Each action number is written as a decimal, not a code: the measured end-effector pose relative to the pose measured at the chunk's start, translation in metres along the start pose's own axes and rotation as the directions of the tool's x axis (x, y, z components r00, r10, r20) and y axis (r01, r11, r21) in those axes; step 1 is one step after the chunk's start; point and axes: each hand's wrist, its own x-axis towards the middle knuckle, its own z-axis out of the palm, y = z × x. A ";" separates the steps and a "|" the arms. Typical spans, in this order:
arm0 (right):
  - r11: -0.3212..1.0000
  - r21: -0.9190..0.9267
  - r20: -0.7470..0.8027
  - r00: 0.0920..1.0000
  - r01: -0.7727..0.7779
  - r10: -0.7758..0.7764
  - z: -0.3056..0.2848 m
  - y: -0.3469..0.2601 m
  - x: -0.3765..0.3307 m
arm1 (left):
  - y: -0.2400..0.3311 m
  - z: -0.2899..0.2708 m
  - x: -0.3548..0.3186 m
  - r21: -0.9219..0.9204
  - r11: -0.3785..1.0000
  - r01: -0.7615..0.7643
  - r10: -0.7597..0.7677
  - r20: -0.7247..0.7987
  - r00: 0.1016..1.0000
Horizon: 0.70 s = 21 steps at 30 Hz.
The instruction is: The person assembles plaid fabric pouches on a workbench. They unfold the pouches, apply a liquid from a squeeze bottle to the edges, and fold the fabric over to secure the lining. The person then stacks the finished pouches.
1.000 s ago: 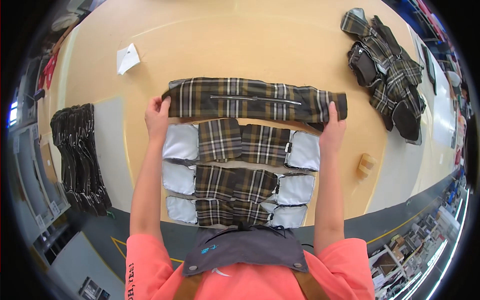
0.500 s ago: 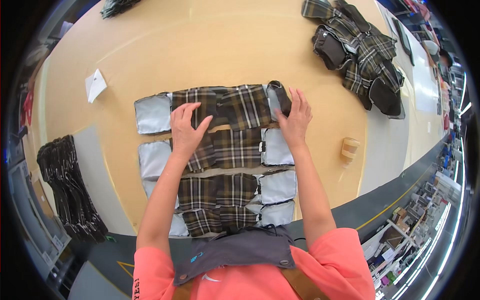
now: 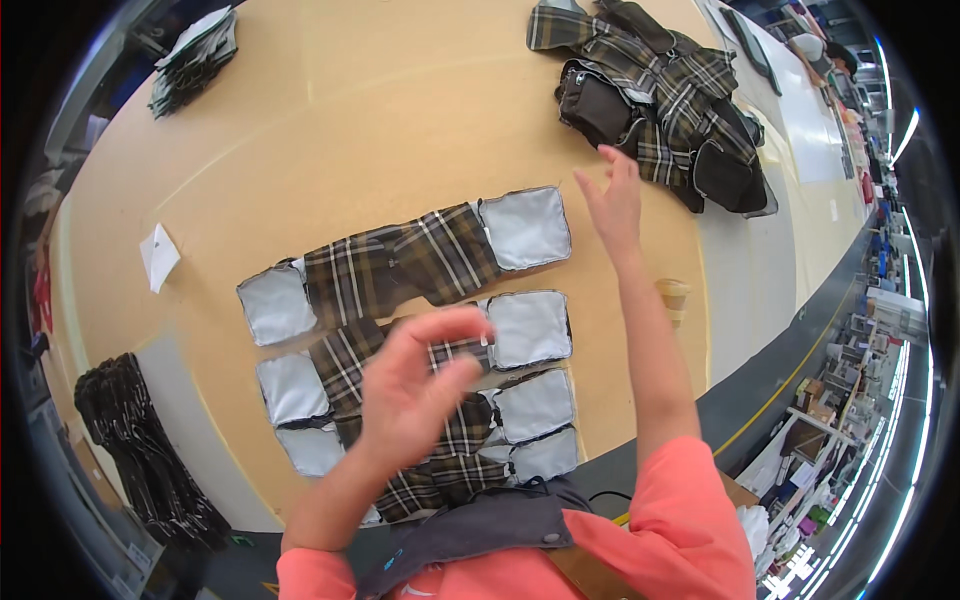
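Several plaid fabric pieces in brown, black and white, with pale grey panels at both ends, lie in rows on the table. The farthest plaid piece [image 3: 395,255] lies flat, its right pale panel [image 3: 525,228] spread out. My left hand [image 3: 415,385] hovers above the nearer rows, fingers curved and thumb apart, nothing visible in it; it hides part of the second plaid piece [image 3: 345,360]. Stretched out past the right end of the farthest row, my right hand [image 3: 613,200] has its fingers apart and holds nothing. It is nearest to a heap of plaid pieces with dark pouches [image 3: 670,100].
The tan table [image 3: 330,150] carries a small folded white paper [image 3: 159,257] at left and a light brown, cup-shaped object [image 3: 673,297] at right. A dark fabric stack [image 3: 197,60] lies far left; dark pieces [image 3: 140,455] hang at the near left edge.
The dark folded part at the farthest piece's right end now lies flat. My right hand has moved away toward the heap. My left hand has lifted off that piece and drawn nearer me.
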 end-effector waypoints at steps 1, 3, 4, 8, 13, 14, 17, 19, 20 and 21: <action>0.988 -0.084 -0.070 0.988 0.129 -0.135 0.002 0.007 0.018 | 0.028 0.020 -0.006 -0.321 0.939 0.120 -0.098 0.084 0.992; 0.951 -0.183 -0.141 0.951 0.249 -0.276 0.007 0.015 0.057 | 0.058 0.046 -0.005 -0.648 0.750 0.133 0.122 0.334 0.935; 0.952 -0.198 -0.154 0.952 0.233 -0.265 0.009 0.022 0.073 | 0.072 0.056 -0.009 -0.773 0.590 0.233 0.140 0.382 0.913; 0.942 -0.314 -0.197 0.963 0.114 -0.183 0.016 0.056 0.128 | 0.105 0.091 -0.006 -0.964 0.147 0.222 0.204 0.249 0.947; 0.892 -0.437 -0.136 0.972 0.113 -0.190 0.029 0.061 0.183 | 0.088 0.101 0.003 -0.958 0.226 0.175 0.181 0.218 0.959; 0.878 -0.458 -0.109 0.971 0.140 -0.212 0.035 0.053 0.191 | 0.070 0.092 0.008 -0.919 0.289 0.267 0.226 0.336 0.914; 0.832 -0.525 -0.006 0.977 0.178 -0.213 0.059 0.039 0.217 | 0.028 0.077 0.019 -0.849 0.456 0.268 0.281 0.423 0.862; 0.832 -0.539 0.009 0.988 0.133 -0.153 0.078 0.031 0.226 | -0.001 0.066 0.021 -0.815 0.539 0.214 0.269 0.407 0.873; 0.831 -0.547 -0.028 0.990 0.099 -0.136 0.084 0.036 0.234 | 0.000 0.048 0.024 -0.744 0.619 0.251 0.168 0.437 0.884; 0.832 -0.551 -0.067 0.990 0.065 -0.122 0.089 0.040 0.243 | 0.002 0.033 0.027 -0.666 0.689 0.287 0.065 0.451 0.890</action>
